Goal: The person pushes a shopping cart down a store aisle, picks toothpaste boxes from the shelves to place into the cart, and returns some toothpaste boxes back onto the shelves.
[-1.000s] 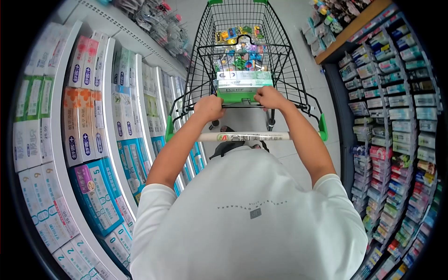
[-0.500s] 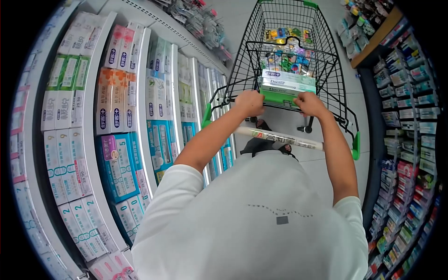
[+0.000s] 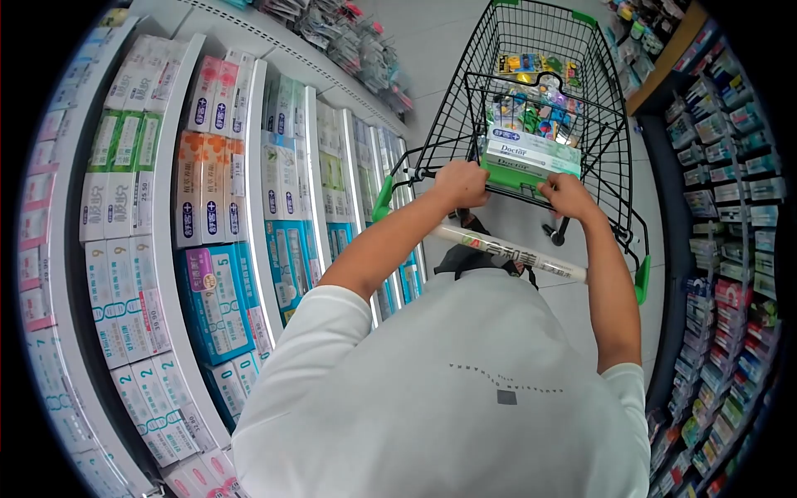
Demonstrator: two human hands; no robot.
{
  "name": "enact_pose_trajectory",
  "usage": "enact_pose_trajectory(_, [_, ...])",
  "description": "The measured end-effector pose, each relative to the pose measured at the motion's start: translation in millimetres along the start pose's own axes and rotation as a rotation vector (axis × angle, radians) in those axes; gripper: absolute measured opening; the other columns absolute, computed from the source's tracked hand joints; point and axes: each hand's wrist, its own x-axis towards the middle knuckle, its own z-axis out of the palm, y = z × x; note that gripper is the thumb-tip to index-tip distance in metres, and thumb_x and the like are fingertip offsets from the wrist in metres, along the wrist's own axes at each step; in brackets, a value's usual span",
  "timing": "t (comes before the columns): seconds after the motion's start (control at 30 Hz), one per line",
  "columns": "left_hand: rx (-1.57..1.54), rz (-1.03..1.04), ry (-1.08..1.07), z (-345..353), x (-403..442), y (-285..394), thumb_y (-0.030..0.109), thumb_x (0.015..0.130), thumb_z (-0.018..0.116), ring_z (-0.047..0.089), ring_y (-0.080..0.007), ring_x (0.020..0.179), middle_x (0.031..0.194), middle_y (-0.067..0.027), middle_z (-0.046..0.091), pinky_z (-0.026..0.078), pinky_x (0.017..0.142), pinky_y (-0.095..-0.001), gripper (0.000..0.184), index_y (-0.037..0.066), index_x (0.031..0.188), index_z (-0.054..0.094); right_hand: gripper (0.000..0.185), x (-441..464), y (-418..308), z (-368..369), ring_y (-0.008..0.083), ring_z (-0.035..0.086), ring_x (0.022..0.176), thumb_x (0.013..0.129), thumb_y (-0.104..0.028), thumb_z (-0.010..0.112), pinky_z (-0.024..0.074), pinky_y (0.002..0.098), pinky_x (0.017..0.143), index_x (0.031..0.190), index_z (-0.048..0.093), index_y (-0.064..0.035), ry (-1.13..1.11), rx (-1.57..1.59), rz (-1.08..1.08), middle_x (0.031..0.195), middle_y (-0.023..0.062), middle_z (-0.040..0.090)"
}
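A black wire shopping cart (image 3: 440, 116) with green corners stands in front of me. My left hand (image 3: 462, 184) is closed on the near end of its basket, just left of the green panel (image 3: 508, 178). At the right end of that panel, my right hand (image 3: 571, 197) is closed on the cart too, its thumb at the panel's edge. The exact wires under the fingers are hidden. Toothpaste boxes (image 3: 531, 151) lie stacked between the hands, with several colourful packaged items (image 3: 531, 108) beyond them. Both forearms pass over the white push bar (image 3: 510, 253).
Shelves of boxed toothpaste (image 3: 212, 183) line the left side. A rack of hanging small packages (image 3: 722, 249) runs along the right. More hanging packets (image 3: 357, 50) are at the far left, and pale floor tiles (image 3: 415, 25) run ahead between the shelves.
The cart and both hands have shifted a little right and down in view, and the cart's far end angles more to the right. Both hands keep their hold.
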Motion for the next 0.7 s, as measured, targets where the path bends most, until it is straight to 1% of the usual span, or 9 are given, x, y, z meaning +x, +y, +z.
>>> enact_pose_trajectory(0.2, [-0.007, 0.013, -0.046, -1, 0, -1, 0.034, 0.073, 0.065, 0.065, -0.0341, 0.083, 0.084, -0.0157, 0.066, 0.053, 0.072, -0.0454, 0.031, 0.008, 0.091, 0.068, 0.032, -4, 2, 8, 0.0192, 0.060, 0.044, 0.091, -0.026, 0.058, 0.0473, 0.0334, 0.049, 0.084, 0.064, 0.0042, -0.011, -0.017, 0.000, 0.053, 0.0111, 0.059])
enact_pose_trajectory(0.3, [-0.023, 0.011, -0.053, -6, -4, 1, 0.033, 0.073, 0.065, 0.065, -0.0343, 0.082, 0.083, -0.0158, 0.066, 0.053, 0.071, -0.0453, 0.030, 0.009, 0.090, 0.068, 0.033, -5, 2, 11, 0.0189, 0.060, 0.044, 0.091, -0.027, 0.058, 0.0473, 0.0331, 0.049, 0.083, 0.063, 0.0043, -0.033, 0.013, 0.021, 0.053, 0.0109, 0.059])
enact_pose_trajectory(0.4, [-0.014, 0.010, -0.043, -5, -5, 2, 0.032, 0.073, 0.065, 0.065, -0.0354, 0.080, 0.081, -0.0161, 0.067, 0.053, 0.071, -0.0459, 0.028, 0.009, 0.087, 0.068, 0.030, -3, 4, 16, 0.0183, 0.058, 0.041, 0.090, -0.025, 0.058, 0.0471, 0.0331, 0.049, 0.085, 0.064, 0.0044, -0.022, 0.049, 0.067, 0.051, 0.0099, 0.058])
enact_pose_trajectory(0.47, [-0.032, 0.029, -0.042, -3, -4, 1, 0.032, 0.073, 0.065, 0.065, -0.0356, 0.080, 0.081, -0.0162, 0.067, 0.053, 0.071, -0.0462, 0.028, 0.008, 0.087, 0.068, 0.028, -4, 7, 15, 0.0228, 0.065, 0.055, 0.086, -0.024, 0.058, 0.0508, 0.0370, 0.058, 0.089, 0.066, 0.0026, -0.001, -0.097, 0.007, 0.063, 0.0154, 0.064])
enact_pose_trajectory(0.5, [-0.040, 0.030, -0.032, -3, -3, 1, 0.031, 0.073, 0.065, 0.065, -0.0358, 0.080, 0.081, -0.0163, 0.067, 0.053, 0.071, -0.0464, 0.027, 0.008, 0.087, 0.068, 0.028, -2, 14, 16, 0.0228, 0.065, 0.055, 0.086, -0.024, 0.058, 0.0508, 0.0370, 0.058, 0.089, 0.066, 0.0026, 0.003, -0.098, 0.036, 0.063, 0.0154, 0.064])
enact_pose_trajectory(0.57, [-0.014, 0.049, -0.024, -3, -4, 1, 0.031, 0.073, 0.065, 0.065, -0.0356, 0.080, 0.080, -0.0162, 0.067, 0.053, 0.071, -0.0467, 0.027, 0.008, 0.086, 0.067, 0.030, 6, 28, 20, 0.0284, 0.069, 0.081, 0.082, -0.027, 0.058, 0.0525, 0.0413, 0.073, 0.095, 0.069, -0.0020, 0.113, -0.298, 0.045, 0.085, 0.0194, 0.069])
enact_pose_trajectory(0.6, [-0.002, 0.036, -0.019, -3, -4, 2, 0.032, 0.074, 0.065, 0.065, -0.0348, 0.080, 0.080, -0.0160, 0.067, 0.053, 0.071, -0.0459, 0.028, 0.008, 0.086, 0.067, 0.030, 4, 26, 15, 0.0284, 0.069, 0.081, 0.082, -0.027, 0.058, 0.0525, 0.0413, 0.073, 0.095, 0.069, -0.0020, 0.116, -0.300, 0.062, 0.085, 0.0194, 0.069])
enact_pose_trajectory(0.67, [-0.011, 0.043, -0.037, -2, -3, 1, 0.035, 0.074, 0.065, 0.065, -0.0351, 0.080, 0.080, -0.0159, 0.067, 0.053, 0.072, -0.0455, 0.030, 0.008, 0.088, 0.068, 0.033, 0, 21, 1, 0.0332, 0.064, 0.100, 0.080, -0.031, 0.058, 0.0505, 0.0446, 0.084, 0.096, 0.070, -0.0059, 0.160, -0.297, 0.325, 0.104, 0.0186, 0.068])
enact_pose_trajectory(0.7, [-0.013, 0.035, -0.051, -3, -2, 0, 0.038, 0.075, 0.066, 0.065, -0.0354, 0.080, 0.080, -0.0159, 0.066, 0.053, 0.072, -0.0452, 0.033, 0.008, 0.089, 0.068, 0.033, 0, 26, -3, 0.0332, 0.064, 0.100, 0.080, -0.031, 0.058, 0.0505, 0.0446, 0.084, 0.096, 0.070, -0.0059, 0.163, -0.299, 0.337, 0.104, 0.0186, 0.068])
